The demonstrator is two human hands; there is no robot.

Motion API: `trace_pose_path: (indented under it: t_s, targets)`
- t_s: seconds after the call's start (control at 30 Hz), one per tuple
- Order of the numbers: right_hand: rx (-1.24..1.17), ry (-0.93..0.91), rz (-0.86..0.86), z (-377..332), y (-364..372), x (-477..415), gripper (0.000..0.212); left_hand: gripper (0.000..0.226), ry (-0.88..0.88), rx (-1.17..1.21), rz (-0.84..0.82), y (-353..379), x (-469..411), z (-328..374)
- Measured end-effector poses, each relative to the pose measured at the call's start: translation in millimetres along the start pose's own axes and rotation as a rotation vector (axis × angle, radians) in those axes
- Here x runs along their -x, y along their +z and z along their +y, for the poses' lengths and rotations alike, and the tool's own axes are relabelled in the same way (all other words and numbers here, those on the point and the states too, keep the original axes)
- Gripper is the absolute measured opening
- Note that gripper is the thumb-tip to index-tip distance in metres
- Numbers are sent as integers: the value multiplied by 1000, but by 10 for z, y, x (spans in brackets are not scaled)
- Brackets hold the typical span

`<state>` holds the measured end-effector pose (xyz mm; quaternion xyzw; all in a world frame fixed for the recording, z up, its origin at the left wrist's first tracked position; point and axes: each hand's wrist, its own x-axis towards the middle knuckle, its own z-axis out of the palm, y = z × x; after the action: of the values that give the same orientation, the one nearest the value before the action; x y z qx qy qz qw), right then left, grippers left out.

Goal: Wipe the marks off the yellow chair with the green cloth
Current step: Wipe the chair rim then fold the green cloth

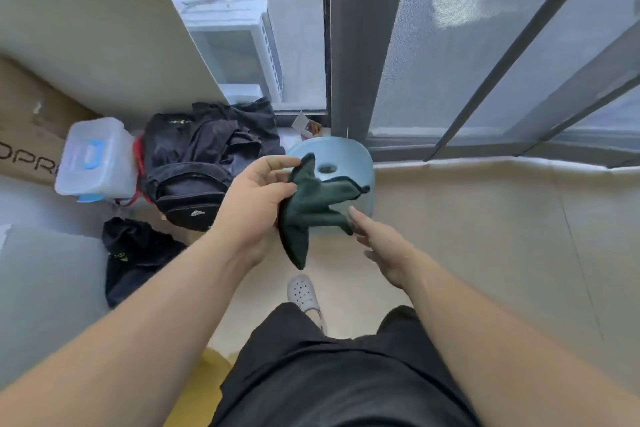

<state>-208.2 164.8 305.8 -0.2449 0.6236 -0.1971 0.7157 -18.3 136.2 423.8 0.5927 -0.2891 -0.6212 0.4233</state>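
My left hand (pixel 254 199) holds the dark green cloth (pixel 308 208) in the air at about waist height, thumb and fingers curled round its crumpled upper part. The cloth hangs in loose folds, one corner pointing down. My right hand (pixel 381 243) is beside it with straight fingers; its fingertip is at a lower corner of the cloth, and I cannot tell whether it touches. A small part of the yellow chair (pixel 204 381) shows at the bottom, left of my black-trousered leg; most of it is hidden.
A light blue stool (pixel 332 152) stands just beyond the cloth by the window frame. Left of it lie a black backpack (pixel 194 177), dark clothing (pixel 135 253), a clear plastic box (pixel 95 159) and cardboard (pixel 31 135). Beige floor extends right.
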Motion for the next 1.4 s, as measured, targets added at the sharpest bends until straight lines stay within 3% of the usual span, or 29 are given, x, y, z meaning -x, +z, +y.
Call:
trace_pose_path:
  t_s: [0.17,0.33,0.4,0.47,0.57,0.63,0.73,0.77,0.83,0.93,1.03,1.1,1.17,1.2,1.27,1.33,1.4]
  targets:
    - [-95,-133,4,-661,-46,-359,27,38,-10,145,-53,158,-526,491]
    - [-141,-103,-157,-1064,-112,-753,54,37,-15,176,-95,397,-811,739]
    - [-192,-111,-244,-1198,-151,-931,48,37,14,183,-52,522,-918,830]
    - [-221,-114,-310,-1321,-202,-1076,24,36,57,192,29,618,-993,916]
    - [-100,-154,-293,-1527,-346,-1169,20,38,118,134,181,651,-1129,977]
    - [89,-228,-193,-1699,-514,-1209,16,37,154,-31,330,555,-1279,936]
    - [143,-270,-65,-1937,-845,-1286,32,18,77,-305,429,429,-1427,795]
    - [145,-281,-39,-2009,-955,-1307,37,14,30,-367,394,424,-1441,730]
    - [222,-327,-18,-2165,-1107,-1317,28,26,-36,-537,303,455,-1471,570]
    - [374,-439,7,-2355,-1216,-1316,19,50,39,-1164,147,518,-1597,340]
    - [477,-500,5,-2486,-1308,-1297,19,31,174,-1364,80,564,-1759,187]
    - [564,-485,-45,-2552,-1387,-1255,8,21,230,-1354,155,541,-1846,144]
    - [921,-474,-62,-2584,-1481,-1248,35,13,277,-1297,212,513,-1931,134]
    - [1148,-503,-40,-2573,-1513,-1264,37,11,280,-1247,218,523,-1956,155]
    - [1340,-552,18,-2561,-1571,-1299,15,7,222,-1096,191,530,-1994,186]
    - [1137,-500,22,-2531,-1691,-1353,15,9,35,-703,145,489,-2027,195]
    - [612,-360,-75,-2518,-1787,-1346,13,23,-129,-203,87,426,-2035,178]
